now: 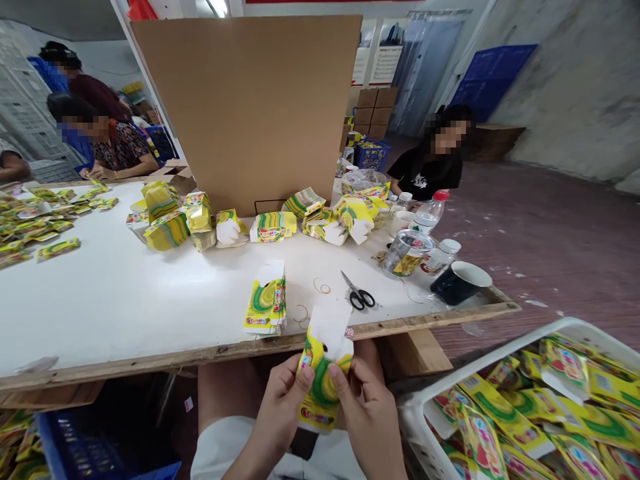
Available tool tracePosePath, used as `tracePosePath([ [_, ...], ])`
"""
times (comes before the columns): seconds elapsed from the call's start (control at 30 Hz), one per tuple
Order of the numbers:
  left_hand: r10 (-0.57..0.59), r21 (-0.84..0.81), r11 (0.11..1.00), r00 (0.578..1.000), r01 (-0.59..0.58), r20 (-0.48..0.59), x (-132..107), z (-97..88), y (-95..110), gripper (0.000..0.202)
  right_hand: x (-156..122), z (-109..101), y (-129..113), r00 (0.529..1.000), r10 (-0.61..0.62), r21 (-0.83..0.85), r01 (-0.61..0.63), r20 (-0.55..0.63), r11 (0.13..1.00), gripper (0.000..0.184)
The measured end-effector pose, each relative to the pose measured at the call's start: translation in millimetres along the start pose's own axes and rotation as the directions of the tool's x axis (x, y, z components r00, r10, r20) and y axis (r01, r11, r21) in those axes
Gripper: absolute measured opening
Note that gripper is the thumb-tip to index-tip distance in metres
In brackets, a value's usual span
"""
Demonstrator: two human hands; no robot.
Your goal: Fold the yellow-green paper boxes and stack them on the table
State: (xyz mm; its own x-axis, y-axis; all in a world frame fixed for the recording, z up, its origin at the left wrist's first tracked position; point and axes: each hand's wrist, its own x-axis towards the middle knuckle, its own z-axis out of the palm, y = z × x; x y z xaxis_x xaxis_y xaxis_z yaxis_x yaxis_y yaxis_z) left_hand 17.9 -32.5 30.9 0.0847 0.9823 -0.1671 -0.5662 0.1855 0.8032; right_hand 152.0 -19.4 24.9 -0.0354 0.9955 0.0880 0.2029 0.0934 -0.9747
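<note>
A yellow and green printed carton (pixel 325 390) with a long white flap is held between both hands, just in front of the table edge. My left hand (pixel 283 400) grips its left side, thumb on the printed face. From the right, my right hand (pixel 367 407) pinches the other edge, its thumb pressed on the green swirl. On the table beyond my left hand lies a short stack of flat cartons (pixel 267 300) of the same print. Scissors with black handles (pixel 359 293) and thin rubber bands (pixel 323 287) lie past my right hand.
Bundled cartons (pixel 273 227) line the table's back before a tall cardboard sheet (pixel 250 107). A dark mug (pixel 460 283) and bottles (pixel 430 210) stand at right. A white basket (pixel 417 400) holds many packets; a blue crate (pixel 110 433) is lower left. Other people sit around the table.
</note>
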Motion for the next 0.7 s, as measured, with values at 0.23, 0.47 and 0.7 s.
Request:
tracePosePath([
  [0.23, 0.104, 0.235, 0.967, 0.995, -0.102, 0.004, 4, -0.6, 7, 0.039, 7, -8, -5, 0.999, 0.022, -0.022, -0.021, 0.033, 1.000, 0.037],
  [0.47, 0.150, 0.277, 0.950, 0.989, -0.145, 0.005, 5, -4.9, 12, 0.035, 4, -7, -4, 0.996, -0.087, 0.155, 0.082, 0.021, 0.984, 0.034],
  [0.7, 0.096, 0.203, 0.973, 0.993, -0.109, 0.072, 5, -10.3, 13, 0.031, 0, -17, 4, 0.968, -0.252, 0.007, 0.252, 0.002, 0.968, 0.031],
])
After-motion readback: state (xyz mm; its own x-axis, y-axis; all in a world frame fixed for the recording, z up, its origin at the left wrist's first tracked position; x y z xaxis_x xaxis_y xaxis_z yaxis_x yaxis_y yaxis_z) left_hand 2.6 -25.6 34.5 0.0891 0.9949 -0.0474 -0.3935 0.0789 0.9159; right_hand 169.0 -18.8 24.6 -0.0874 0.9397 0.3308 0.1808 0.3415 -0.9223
